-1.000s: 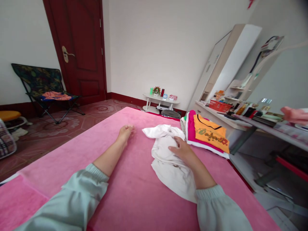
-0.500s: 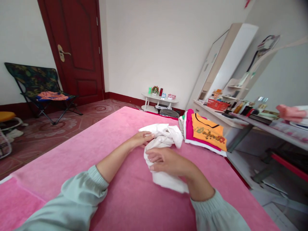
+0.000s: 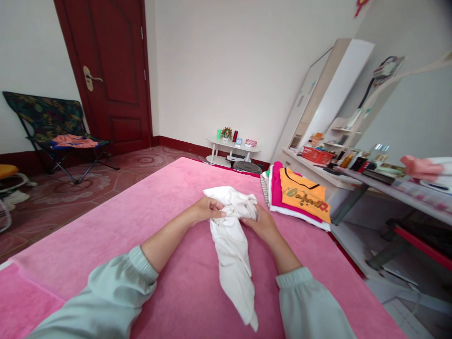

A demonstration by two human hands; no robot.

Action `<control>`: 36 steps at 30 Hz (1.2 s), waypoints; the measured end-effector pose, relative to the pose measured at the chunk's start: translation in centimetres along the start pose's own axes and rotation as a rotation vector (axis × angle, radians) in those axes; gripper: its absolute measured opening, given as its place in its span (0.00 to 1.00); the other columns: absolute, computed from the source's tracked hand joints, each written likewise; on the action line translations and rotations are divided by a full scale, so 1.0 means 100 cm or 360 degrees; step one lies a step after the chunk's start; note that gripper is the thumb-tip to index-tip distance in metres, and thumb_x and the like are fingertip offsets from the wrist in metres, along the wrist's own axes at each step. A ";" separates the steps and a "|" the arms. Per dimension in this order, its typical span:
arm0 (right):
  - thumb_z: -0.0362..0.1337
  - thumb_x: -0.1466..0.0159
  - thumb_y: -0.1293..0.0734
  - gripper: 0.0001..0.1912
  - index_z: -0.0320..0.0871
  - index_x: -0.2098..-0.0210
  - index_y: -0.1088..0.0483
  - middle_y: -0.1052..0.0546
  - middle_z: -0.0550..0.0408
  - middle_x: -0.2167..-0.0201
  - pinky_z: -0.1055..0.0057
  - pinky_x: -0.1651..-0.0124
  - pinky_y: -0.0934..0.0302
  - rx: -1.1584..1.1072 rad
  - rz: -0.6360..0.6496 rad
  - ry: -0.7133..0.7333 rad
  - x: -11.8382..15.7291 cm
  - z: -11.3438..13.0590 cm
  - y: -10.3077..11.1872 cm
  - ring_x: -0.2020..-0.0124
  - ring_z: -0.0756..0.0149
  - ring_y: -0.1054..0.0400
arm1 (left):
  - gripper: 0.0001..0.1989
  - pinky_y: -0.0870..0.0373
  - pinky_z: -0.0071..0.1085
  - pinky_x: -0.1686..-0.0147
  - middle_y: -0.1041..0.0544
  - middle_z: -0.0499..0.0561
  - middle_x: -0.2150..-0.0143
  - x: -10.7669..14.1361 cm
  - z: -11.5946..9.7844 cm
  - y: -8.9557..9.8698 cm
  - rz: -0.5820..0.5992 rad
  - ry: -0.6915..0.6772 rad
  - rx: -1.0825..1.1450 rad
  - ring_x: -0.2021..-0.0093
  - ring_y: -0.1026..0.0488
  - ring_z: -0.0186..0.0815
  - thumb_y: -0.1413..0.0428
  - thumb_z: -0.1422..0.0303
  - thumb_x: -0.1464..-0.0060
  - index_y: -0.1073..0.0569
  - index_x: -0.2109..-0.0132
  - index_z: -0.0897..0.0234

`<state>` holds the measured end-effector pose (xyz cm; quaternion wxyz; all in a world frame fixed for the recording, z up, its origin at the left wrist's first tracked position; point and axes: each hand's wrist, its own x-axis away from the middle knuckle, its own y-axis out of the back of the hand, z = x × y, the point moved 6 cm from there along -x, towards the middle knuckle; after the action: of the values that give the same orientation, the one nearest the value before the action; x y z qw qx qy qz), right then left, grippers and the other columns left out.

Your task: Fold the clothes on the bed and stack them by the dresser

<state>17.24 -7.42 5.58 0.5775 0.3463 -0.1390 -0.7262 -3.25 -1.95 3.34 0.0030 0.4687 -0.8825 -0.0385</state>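
A crumpled white cloth garment point(image 3: 233, 249) lies on the pink bedspread point(image 3: 169, 263), its long end trailing toward me and its far end bunched up. Its exact kind cannot be made out. My left hand point(image 3: 206, 210) pinches the bunched part from the left, thumb on top. On the other side my right hand point(image 3: 259, 221) grips the same bunch, with some fingertips hidden in the folds. To the right of my hands sits a stack of folded clothes, topped by an orange shirt point(image 3: 305, 190) with a dark neckline and lettering; a magenta garment point(image 3: 277, 188) shows beneath it.
Along the right stands a dressing table point(image 3: 339, 176) with a red basket point(image 3: 316, 154) and several bottles. A low white stand point(image 3: 231, 145) is by the far wall. A folding chair point(image 3: 45, 122) with clothes on it stands left, near the dark red door point(image 3: 106, 70).
My right hand has moved up and away from me to the bunched part and closed on it. The garment's near end now stretches straighter toward me. My left hand has shifted slightly.
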 end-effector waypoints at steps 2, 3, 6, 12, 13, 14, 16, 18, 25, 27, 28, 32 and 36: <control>0.45 0.54 0.27 0.22 0.38 0.63 0.28 0.23 0.51 0.70 0.67 0.67 0.35 -0.0214 -0.0070 -0.0160 -0.001 -0.011 0.012 0.69 0.61 0.29 | 0.17 0.35 0.26 0.74 0.22 0.51 0.73 0.002 -0.002 0.007 -0.0037 0.0019 0.0020 0.76 0.29 0.31 0.32 0.61 0.66 0.22 0.69 0.68; 0.47 0.54 0.27 0.20 0.38 0.67 0.28 0.24 0.54 0.75 0.70 0.74 0.38 -0.0363 -0.0148 -0.0253 -0.002 -0.016 0.021 0.76 0.65 0.32 | 0.17 0.35 0.26 0.74 0.22 0.51 0.73 0.003 -0.005 0.013 -0.0082 0.0007 0.0050 0.75 0.29 0.31 0.32 0.60 0.66 0.22 0.69 0.68; 0.50 0.56 0.26 0.22 0.38 0.73 0.29 0.31 0.61 0.85 0.76 0.86 0.48 -0.0829 -0.0527 -0.0439 -0.002 -0.025 0.054 0.86 0.74 0.43 | 0.18 0.34 0.26 0.73 0.23 0.50 0.75 0.005 -0.015 0.036 -0.0356 -0.0097 0.0242 0.76 0.29 0.31 0.31 0.60 0.68 0.23 0.71 0.68; 0.48 0.56 0.25 0.20 0.40 0.75 0.33 0.36 0.67 0.85 0.80 0.86 0.47 -0.1227 -0.1379 -0.0173 0.010 -0.009 0.100 0.86 0.78 0.46 | 0.19 0.35 0.24 0.74 0.28 0.44 0.78 0.015 -0.031 0.081 -0.0995 -0.0413 0.0682 0.78 0.33 0.26 0.31 0.63 0.73 0.28 0.73 0.68; 0.47 0.56 0.25 0.19 0.40 0.74 0.33 0.36 0.67 0.85 0.80 0.85 0.47 -0.1268 -0.1415 -0.0135 0.012 -0.002 0.102 0.86 0.79 0.46 | 0.18 0.35 0.24 0.74 0.29 0.43 0.78 0.017 -0.033 0.084 -0.1005 -0.0442 0.0716 0.78 0.34 0.26 0.31 0.64 0.72 0.29 0.73 0.67; 0.47 0.55 0.25 0.19 0.41 0.74 0.33 0.37 0.67 0.85 0.80 0.85 0.48 -0.1318 -0.1422 -0.0106 0.012 0.004 0.104 0.85 0.79 0.46 | 0.18 0.35 0.23 0.74 0.30 0.43 0.78 0.018 -0.037 0.086 -0.0978 -0.0458 0.0721 0.78 0.35 0.25 0.31 0.64 0.71 0.29 0.72 0.67; 0.46 0.55 0.26 0.19 0.41 0.71 0.32 0.38 0.68 0.85 0.80 0.85 0.50 -0.1415 -0.1332 -0.0066 0.012 0.020 0.104 0.86 0.79 0.48 | 0.18 0.35 0.23 0.74 0.29 0.43 0.75 0.021 -0.046 0.084 -0.0831 -0.0460 0.0610 0.77 0.34 0.26 0.33 0.62 0.66 0.28 0.68 0.66; 0.45 0.54 0.25 0.18 0.40 0.71 0.31 0.40 0.69 0.86 0.80 0.86 0.53 -0.1452 -0.1133 -0.0057 0.009 0.036 0.102 0.87 0.80 0.51 | 0.21 0.33 0.26 0.70 0.25 0.48 0.67 0.022 -0.056 0.074 -0.0593 -0.0442 0.0298 0.71 0.30 0.30 0.35 0.59 0.61 0.26 0.59 0.64; 0.45 0.53 0.26 0.17 0.41 0.76 0.35 0.47 0.70 0.89 0.79 0.87 0.62 -0.1501 -0.0639 -0.0035 0.012 0.081 0.085 0.89 0.81 0.58 | 0.49 0.34 0.35 0.53 0.28 0.54 0.45 0.022 -0.060 0.012 -0.0015 -0.0504 -0.0976 0.51 0.30 0.43 0.32 0.62 0.68 0.40 0.37 0.57; 0.45 0.52 0.26 0.17 0.42 0.74 0.35 0.48 0.71 0.88 0.79 0.87 0.64 -0.1548 -0.0725 0.0040 0.014 0.086 0.090 0.89 0.81 0.61 | 0.40 0.33 0.33 0.55 0.24 0.51 0.52 0.021 -0.061 0.000 0.0075 -0.0542 -0.1008 0.54 0.28 0.42 0.34 0.63 0.63 0.35 0.40 0.59; 0.45 0.51 0.27 0.17 0.42 0.74 0.35 0.48 0.71 0.87 0.79 0.87 0.65 -0.1555 -0.0788 0.0083 0.015 0.088 0.094 0.89 0.81 0.62 | 0.32 0.33 0.32 0.57 0.22 0.51 0.55 0.022 -0.063 -0.003 0.0118 -0.0551 -0.0983 0.56 0.27 0.41 0.36 0.63 0.59 0.30 0.44 0.60; 0.46 0.50 0.28 0.15 0.42 0.72 0.32 0.41 0.68 0.88 0.78 0.86 0.58 -0.1376 -0.0649 0.0026 0.018 0.091 0.107 0.89 0.79 0.53 | 0.14 0.33 0.26 0.65 0.21 0.49 0.63 0.037 -0.082 -0.011 0.0387 -0.0458 -0.0862 0.63 0.26 0.37 0.40 0.64 0.53 0.22 0.59 0.65; 0.45 0.51 0.26 0.16 0.39 0.72 0.27 0.27 0.58 0.80 0.75 0.78 0.45 -0.0940 0.0527 -0.0178 0.031 0.104 0.078 0.80 0.71 0.36 | 0.12 0.32 0.25 0.66 0.20 0.48 0.66 0.065 -0.093 -0.032 0.1018 -0.0164 -0.0716 0.65 0.26 0.35 0.36 0.65 0.57 0.21 0.63 0.64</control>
<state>15.87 -14.70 16.74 0.7543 0.0964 -0.0085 -0.6494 -3.89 -9.76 12.16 0.0731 0.1551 -0.9526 -0.2515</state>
